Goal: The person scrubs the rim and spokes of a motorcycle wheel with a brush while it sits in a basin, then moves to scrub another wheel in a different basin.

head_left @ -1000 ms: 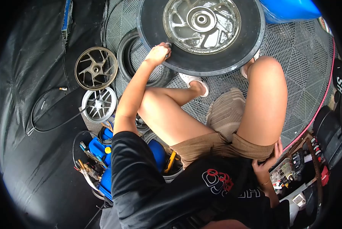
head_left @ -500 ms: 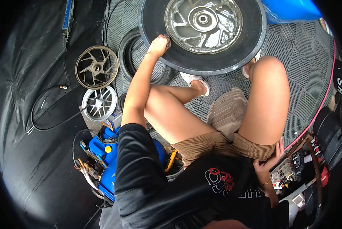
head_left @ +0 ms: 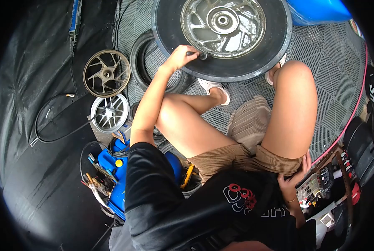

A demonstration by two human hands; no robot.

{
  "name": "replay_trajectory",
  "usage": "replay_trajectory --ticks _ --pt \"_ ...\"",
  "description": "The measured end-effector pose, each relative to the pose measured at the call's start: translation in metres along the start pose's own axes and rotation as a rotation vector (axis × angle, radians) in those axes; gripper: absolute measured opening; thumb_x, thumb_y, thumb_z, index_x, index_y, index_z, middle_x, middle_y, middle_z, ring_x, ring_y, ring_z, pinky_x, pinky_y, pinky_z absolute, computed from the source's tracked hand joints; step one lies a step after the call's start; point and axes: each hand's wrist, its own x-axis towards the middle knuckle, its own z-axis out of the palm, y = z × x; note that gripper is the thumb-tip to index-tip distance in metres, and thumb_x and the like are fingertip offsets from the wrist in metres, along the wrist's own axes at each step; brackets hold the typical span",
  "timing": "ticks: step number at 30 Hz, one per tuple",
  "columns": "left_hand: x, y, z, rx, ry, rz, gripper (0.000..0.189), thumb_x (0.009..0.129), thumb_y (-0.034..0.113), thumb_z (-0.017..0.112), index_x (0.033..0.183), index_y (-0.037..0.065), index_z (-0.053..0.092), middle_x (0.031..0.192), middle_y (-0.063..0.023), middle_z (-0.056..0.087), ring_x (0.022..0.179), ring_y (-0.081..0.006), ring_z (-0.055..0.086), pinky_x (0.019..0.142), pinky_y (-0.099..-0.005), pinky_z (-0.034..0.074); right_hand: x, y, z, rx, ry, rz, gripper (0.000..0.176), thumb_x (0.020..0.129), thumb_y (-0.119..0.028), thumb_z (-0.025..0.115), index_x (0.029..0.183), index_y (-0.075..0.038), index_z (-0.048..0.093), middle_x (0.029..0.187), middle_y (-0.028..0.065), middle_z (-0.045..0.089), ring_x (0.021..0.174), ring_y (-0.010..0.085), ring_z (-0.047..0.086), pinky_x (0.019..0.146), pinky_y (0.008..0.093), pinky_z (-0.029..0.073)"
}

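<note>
A motorcycle wheel lies flat in front of my knees, a black tyre around a silver spoked rim. My left hand rests on the tyre's near-left side, shut on a small dark tool whose tip points at the rim's edge. My right hand sits low at my right hip, fingers apart against my brown shorts, beside a clear parts box. It holds nothing.
A bare tyre lies left of the wheel, with a dark rim and a silver rim further left. An inner tube lies on black sheeting. A blue tool tray is at my left, a pink hose at right.
My left hand slid right along the tyre toward the rim's near edge, and the dark tool now shows pointing at the rim. My right hand stayed put.
</note>
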Motion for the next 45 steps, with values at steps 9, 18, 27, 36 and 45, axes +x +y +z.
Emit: replay_trajectory --ticks 9,18,27,36,45 --pt "0.014 -0.048 -0.033 0.479 0.360 -0.063 0.019 0.075 0.014 0.058 0.088 0.002 0.062 0.075 -0.0134 0.058 0.076 -0.0299 0.055 0.070 -0.0352 0.044 -0.001 -0.001 0.000 0.005 -0.007 0.023 0.074 0.065 -0.028 0.060 0.124 0.001 0.026 0.124 0.0292 0.030 0.116 0.0399 0.031 0.096 0.0473 0.024" --pt "0.034 -0.044 -0.018 0.504 0.145 -0.103 0.021 0.077 0.021 0.055 0.084 0.002 0.063 0.078 -0.0142 0.061 0.078 -0.0294 0.057 0.072 -0.0345 0.045 -0.001 0.000 0.001 0.020 0.007 0.026 0.073 0.067 -0.030 0.060 0.124 0.001 0.027 0.125 0.0296 0.029 0.116 0.0401 0.030 0.095 0.0475 0.025" --pt "0.039 -0.003 0.016 0.053 -0.048 -0.118 0.021 0.074 0.019 0.059 0.088 0.005 0.065 0.081 -0.0151 0.063 0.077 -0.0264 0.061 0.073 -0.0322 0.046 -0.001 0.001 -0.001 -0.011 -0.002 0.009 0.074 0.069 -0.036 0.059 0.124 0.001 0.027 0.124 0.0295 0.030 0.116 0.0401 0.031 0.094 0.0480 0.026" --pt "0.058 0.031 0.036 -0.068 -0.084 -0.110 0.023 0.077 0.018 0.057 0.094 0.004 0.063 0.089 -0.0125 0.063 0.075 -0.0197 0.061 0.070 -0.0293 0.047 -0.002 0.001 0.000 -0.004 0.004 0.019 0.074 0.068 -0.034 0.059 0.124 0.002 0.027 0.125 0.0291 0.030 0.116 0.0398 0.031 0.095 0.0482 0.025" --pt "0.118 0.011 0.057 0.283 -0.106 0.148 0.022 0.078 0.020 0.055 0.095 0.006 0.061 0.090 -0.0125 0.059 0.085 -0.0294 0.056 0.076 -0.0365 0.045 -0.002 -0.001 -0.006 -0.033 -0.045 0.052 0.076 0.068 -0.034 0.060 0.125 0.001 0.025 0.125 0.0286 0.028 0.117 0.0395 0.029 0.095 0.0478 0.025"
